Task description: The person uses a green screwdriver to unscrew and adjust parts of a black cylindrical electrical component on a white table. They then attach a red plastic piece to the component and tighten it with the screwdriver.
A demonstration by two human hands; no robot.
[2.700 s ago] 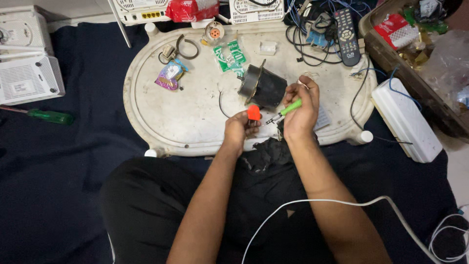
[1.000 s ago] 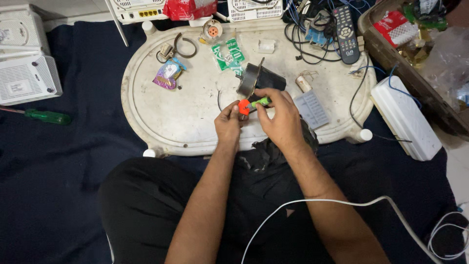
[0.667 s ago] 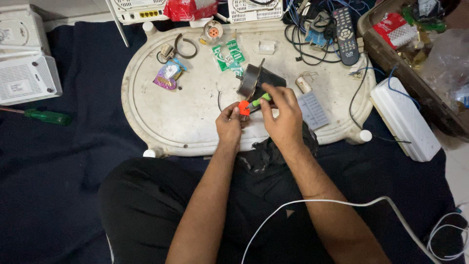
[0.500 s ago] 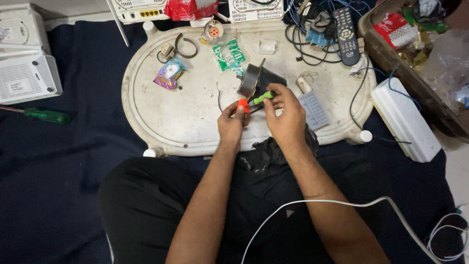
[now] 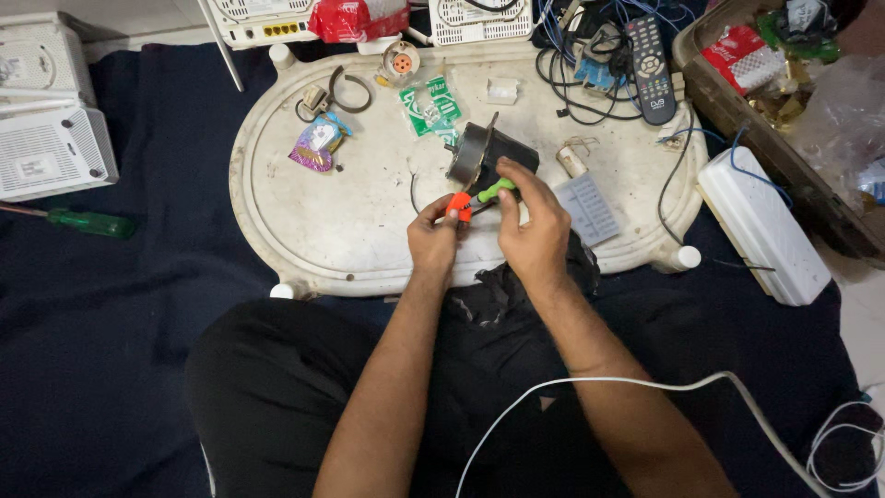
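Left hand point(image 5: 431, 242) pinches small orange piece point(image 5: 458, 205) at fingertips, over near-centre of white oval tray point(image 5: 277, 231); right hand point(image 5: 530, 226) closed around green-handled tool point(image 5: 494, 191), fingers curled tight; tool's long axis runs right-far to left-near, tip meeting orange piece — the two touching; dark cylindrical motor point(image 5: 479, 152) just beyond, on far side of both hands; right hand nearer motor; green screwdriver point(image 5: 88, 221) lies well apart, far left on dark cloth.
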